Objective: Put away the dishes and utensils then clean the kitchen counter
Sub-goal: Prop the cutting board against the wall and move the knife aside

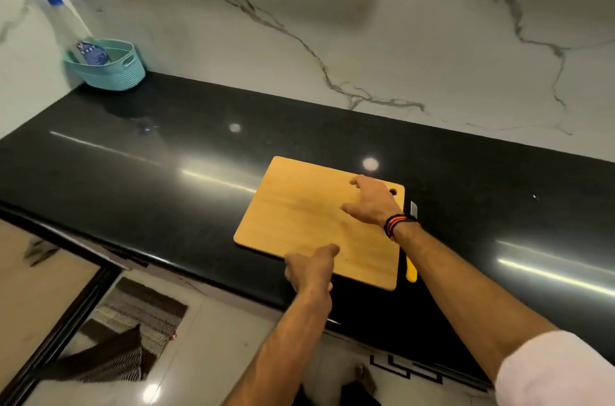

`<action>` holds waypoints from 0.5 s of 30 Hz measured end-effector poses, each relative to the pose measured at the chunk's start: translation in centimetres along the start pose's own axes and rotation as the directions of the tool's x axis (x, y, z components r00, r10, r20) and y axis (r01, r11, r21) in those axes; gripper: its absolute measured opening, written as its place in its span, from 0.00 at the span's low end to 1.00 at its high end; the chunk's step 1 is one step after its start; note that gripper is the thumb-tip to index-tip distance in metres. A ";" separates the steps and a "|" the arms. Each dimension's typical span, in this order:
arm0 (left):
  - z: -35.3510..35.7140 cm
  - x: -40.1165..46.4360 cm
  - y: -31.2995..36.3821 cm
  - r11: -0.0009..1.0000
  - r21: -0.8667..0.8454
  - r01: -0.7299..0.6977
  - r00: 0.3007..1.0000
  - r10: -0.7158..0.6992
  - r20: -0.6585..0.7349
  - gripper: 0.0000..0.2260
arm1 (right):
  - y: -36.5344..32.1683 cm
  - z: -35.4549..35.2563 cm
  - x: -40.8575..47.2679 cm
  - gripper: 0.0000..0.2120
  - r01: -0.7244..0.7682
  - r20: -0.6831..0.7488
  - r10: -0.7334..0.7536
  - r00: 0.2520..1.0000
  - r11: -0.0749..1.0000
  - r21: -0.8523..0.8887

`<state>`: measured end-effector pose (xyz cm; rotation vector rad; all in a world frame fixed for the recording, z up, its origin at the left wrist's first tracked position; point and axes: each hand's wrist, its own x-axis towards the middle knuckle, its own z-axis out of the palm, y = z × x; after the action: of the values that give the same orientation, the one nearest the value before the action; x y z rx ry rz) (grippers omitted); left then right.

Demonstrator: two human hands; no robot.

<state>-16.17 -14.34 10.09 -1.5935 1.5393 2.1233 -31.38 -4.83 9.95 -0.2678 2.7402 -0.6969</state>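
Observation:
A wooden cutting board [309, 216] lies flat on the black counter [149, 166], near its front edge. My left hand [311, 269] is at the board's near edge, thumb on top and fingers curled under the rim, pinching it. My right hand [372, 199] is spread over the board's far right corner beside the hanging hole, fingers loosely bent and holding nothing. Just right of the board lies a knife [412, 269] with a yellow handle, its blade tip showing beyond my wrist and its middle hidden under my right forearm.
A teal basket [113, 73] stands in the counter's back left corner with a blue-capped spray bottle [63, 19] in it. A marble wall backs the counter. Below the front edge are a tiled floor and a striped mat [139, 315].

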 end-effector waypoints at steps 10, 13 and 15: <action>2.8 -0.5 -0.6 0.985 -0.172 -0.010 0.987 -0.018 -0.157 0.27 | 0.2 -0.9 7.8 0.36 0.140 0.157 -0.102 0.982 0.958 -0.251; 3.4 -0.5 -0.6 0.982 -0.185 -0.030 0.977 -0.011 -0.215 0.29 | 0.1 -0.8 8.4 0.33 0.160 0.164 -0.124 0.979 0.959 -0.233; 3.8 -0.6 -0.6 0.983 -0.179 -0.042 0.967 -0.005 -0.255 0.29 | 0.1 -1.1 8.9 0.33 0.141 0.169 -0.106 0.980 0.967 -0.211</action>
<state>-18.14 -10.94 9.99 -1.9906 1.4628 2.1984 -40.10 -6.53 8.64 -0.5250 2.6659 -0.3795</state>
